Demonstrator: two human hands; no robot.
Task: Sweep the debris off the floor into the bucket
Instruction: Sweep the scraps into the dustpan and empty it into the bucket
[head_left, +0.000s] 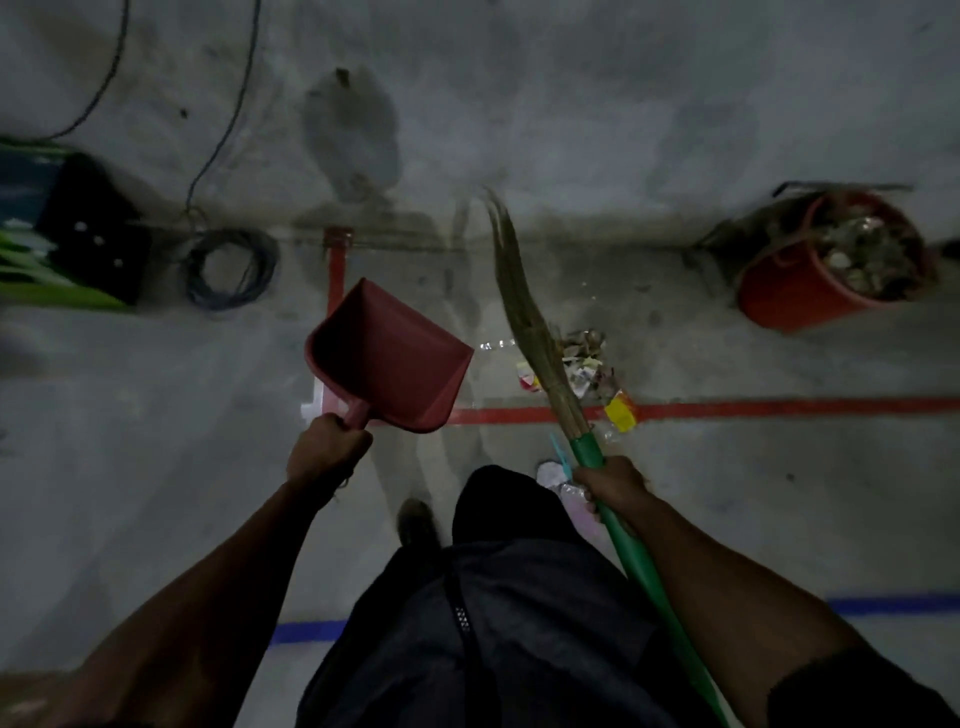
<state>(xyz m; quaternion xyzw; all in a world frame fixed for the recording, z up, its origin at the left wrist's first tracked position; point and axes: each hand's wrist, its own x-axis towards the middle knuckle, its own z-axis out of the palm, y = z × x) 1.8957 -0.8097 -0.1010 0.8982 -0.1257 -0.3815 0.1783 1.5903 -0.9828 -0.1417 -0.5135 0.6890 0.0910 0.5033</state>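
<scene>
hands (326, 448) (612, 483) grip dustpan (387, 358), broom (540, 338); bucket (810, 283) seemingly full.

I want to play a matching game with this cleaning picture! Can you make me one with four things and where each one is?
Things:
1. dustpan
2. broom
3. bucket
4. debris

Places:
A. on the floor by the red line
B. in the right hand
C. far right, already full of rubbish
D. in the left hand

Pairs: 1-D, 2-B, 3-C, 4-A
</scene>
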